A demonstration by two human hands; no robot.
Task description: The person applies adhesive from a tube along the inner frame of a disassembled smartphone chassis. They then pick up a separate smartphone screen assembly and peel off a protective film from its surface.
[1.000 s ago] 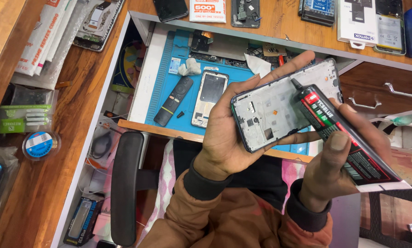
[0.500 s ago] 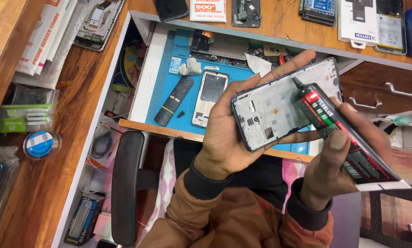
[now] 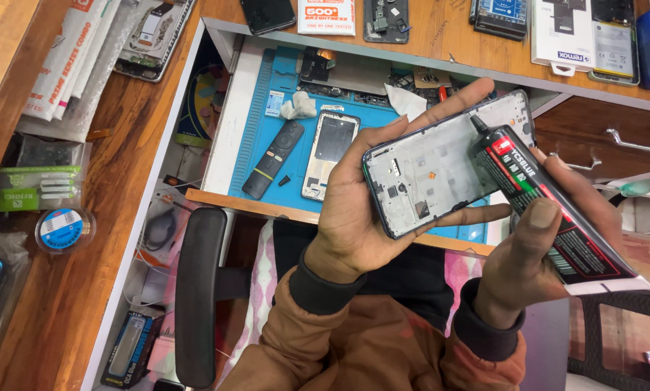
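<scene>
We've got the phone frame [image 3: 441, 166] gripped in our left hand [image 3: 361, 217], held up over the blue mat [image 3: 267, 137] in the open drawer, open side facing us. Our right hand [image 3: 535, 261] is clamped around the black glue tube [image 3: 542, 195], nozzle tip touching the frame's top edge near the corner. Looks like the gluing step, just at the start of a bead. Next move probably calls for a gentle squeeze and a steady run along the rim. Spare phone back [image 3: 330, 148] and remote [image 3: 273, 159] lie on the mat, left of the frame.
</scene>
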